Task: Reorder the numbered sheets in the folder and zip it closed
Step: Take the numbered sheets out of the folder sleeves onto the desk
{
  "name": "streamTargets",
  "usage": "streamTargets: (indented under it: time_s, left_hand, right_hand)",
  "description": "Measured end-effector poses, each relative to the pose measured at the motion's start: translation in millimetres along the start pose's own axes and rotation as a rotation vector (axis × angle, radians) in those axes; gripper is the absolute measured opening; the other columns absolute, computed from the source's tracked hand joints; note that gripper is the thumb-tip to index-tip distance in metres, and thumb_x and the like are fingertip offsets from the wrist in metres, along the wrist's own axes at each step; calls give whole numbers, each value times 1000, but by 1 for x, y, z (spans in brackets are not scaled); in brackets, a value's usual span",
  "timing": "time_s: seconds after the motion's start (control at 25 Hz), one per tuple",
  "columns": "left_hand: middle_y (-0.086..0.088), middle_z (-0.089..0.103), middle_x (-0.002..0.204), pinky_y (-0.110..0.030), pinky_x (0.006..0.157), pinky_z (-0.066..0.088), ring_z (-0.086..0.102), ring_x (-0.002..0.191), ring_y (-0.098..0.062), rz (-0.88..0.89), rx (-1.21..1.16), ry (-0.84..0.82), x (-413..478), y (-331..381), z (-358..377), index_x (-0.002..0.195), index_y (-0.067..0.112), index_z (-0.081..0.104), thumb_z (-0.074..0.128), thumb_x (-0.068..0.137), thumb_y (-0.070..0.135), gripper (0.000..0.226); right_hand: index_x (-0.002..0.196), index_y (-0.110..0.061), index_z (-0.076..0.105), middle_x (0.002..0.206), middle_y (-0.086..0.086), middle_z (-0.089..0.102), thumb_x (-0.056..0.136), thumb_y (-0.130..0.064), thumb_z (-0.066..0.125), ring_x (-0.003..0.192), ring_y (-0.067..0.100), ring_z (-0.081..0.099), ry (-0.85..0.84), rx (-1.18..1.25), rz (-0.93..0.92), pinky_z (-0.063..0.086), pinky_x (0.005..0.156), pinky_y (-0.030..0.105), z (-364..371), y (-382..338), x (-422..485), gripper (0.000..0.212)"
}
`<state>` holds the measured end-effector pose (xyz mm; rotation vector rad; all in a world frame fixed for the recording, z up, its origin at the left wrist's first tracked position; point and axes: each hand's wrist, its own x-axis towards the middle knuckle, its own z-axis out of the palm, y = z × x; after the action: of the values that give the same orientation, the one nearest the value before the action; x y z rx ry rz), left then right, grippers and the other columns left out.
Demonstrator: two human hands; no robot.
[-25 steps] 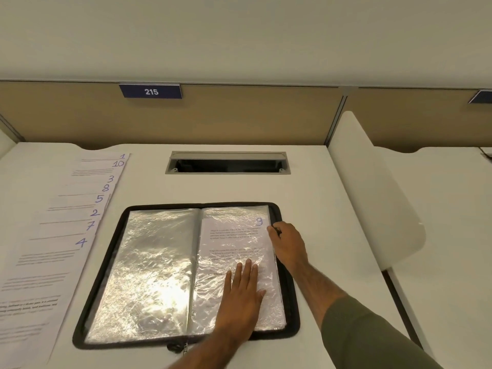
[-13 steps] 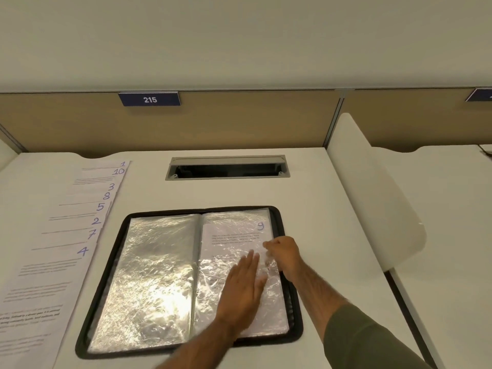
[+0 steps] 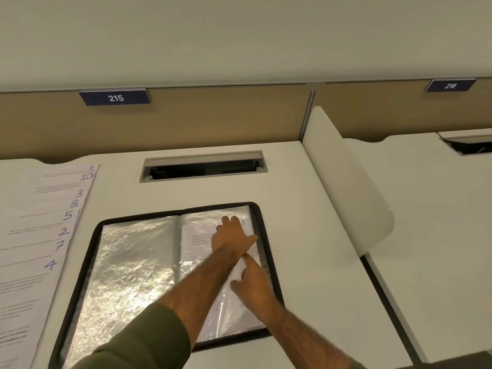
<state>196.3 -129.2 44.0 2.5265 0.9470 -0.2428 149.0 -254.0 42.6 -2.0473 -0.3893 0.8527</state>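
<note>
A black zip folder (image 3: pixel 89 255) lies open on the white desk, its clear plastic sleeves glinting. The left sleeve (image 3: pixel 133 262) looks empty. A printed sheet (image 3: pixel 198 237) sits in the right sleeve, and its number, 9, is mostly covered by my fingers. My left hand (image 3: pixel 231 234) reaches across and presses flat on that sleeve's top right corner. My right hand (image 3: pixel 253 284) rests lower on the same page near its outer edge, index finger stretched out and thumb apart. Loose sheets (image 3: pixel 40 235) marked 1, 10, 3, 8, 5, 2, 7, 4 lie fanned to the folder's left.
A cable slot (image 3: pixel 203 166) is cut into the desk behind the folder. A white curved divider (image 3: pixel 346 187) stands on the right, with a second desk (image 3: pixel 439 235) beyond it. A tan back panel carries plates 215 (image 3: pixel 115 98) and 216 (image 3: pixel 450 86).
My left hand slid from the lower part of the right page up to its top corner, crossing over my right hand. My right hand moved down the page's outer edge. The view tilted upward.
</note>
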Motion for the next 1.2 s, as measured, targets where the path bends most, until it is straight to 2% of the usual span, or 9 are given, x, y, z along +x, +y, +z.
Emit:
streamTargets:
  time_s: [0.16,0.32,0.44,0.56,0.68,0.76,0.88,1.04,1.2]
  left_hand:
    - [-2,62,83,-29,61,47,59,72,-18,-50,-67,29,15,-24,-39,86,11,60,61,90,21,11]
    - [-3,51,63,-23,48,32,43,52,-10,-62,-95,-54,22,-85,-74,57,12,42,65,88,20,39]
    - [-2,46,61,-25,51,33,41,54,-13,-123,-288,-17,3,-126,-85,59,9,46,68,88,18,38]
    - [-6,53,71,-30,62,41,50,65,-19,-92,-393,-100,-13,-139,-67,74,2,59,67,94,31,36]
    - [-4,46,66,-36,63,42,42,61,-15,39,-382,-130,-22,-128,-31,65,12,50,62,97,32,39]
    - [0,47,67,-31,62,38,41,61,-11,39,-409,-124,-28,-116,-11,65,16,46,57,99,42,44]
    - [0,58,71,-30,64,40,52,65,-13,29,-415,-141,-26,-94,0,71,14,56,60,90,63,53]
    - [-2,70,85,-33,73,51,65,80,-15,98,-251,-185,-18,-79,-9,79,13,66,74,88,41,30]
    - [-6,72,78,-34,68,56,65,65,-13,68,-289,-114,-24,-113,-34,79,8,65,71,93,29,26]
  right_hand:
    - [153,-33,35,79,-6,62,91,-12,68,70,13,63,-41,-72,-135,58,64,20,21,-24,-7,72]
    - [144,-42,43,89,-12,63,94,-38,67,83,10,65,-63,-118,-308,56,78,19,38,-42,-11,56]
    - [135,-39,55,86,-12,62,94,-33,67,77,7,61,-101,-141,-346,56,76,22,47,-43,1,43]
    - [127,-31,62,83,-9,64,95,-20,67,69,5,60,-121,-125,-280,53,68,18,60,-37,12,35]
    - [122,-23,66,94,-11,64,97,-20,64,79,5,64,8,-68,-199,54,70,17,58,-21,25,26]
    - [121,-19,65,100,-10,63,97,-19,63,86,7,65,109,-39,-151,54,72,17,46,-10,33,24]
    - [118,-18,64,102,-5,65,97,-14,62,87,7,65,220,-27,-134,51,69,16,29,3,36,21]
    - [118,-18,63,111,-3,65,99,-12,56,92,7,64,308,-37,-103,51,73,16,21,19,35,21]
    - [129,-17,61,128,-2,60,101,-23,55,118,12,54,309,-266,-261,42,99,20,7,23,47,29]
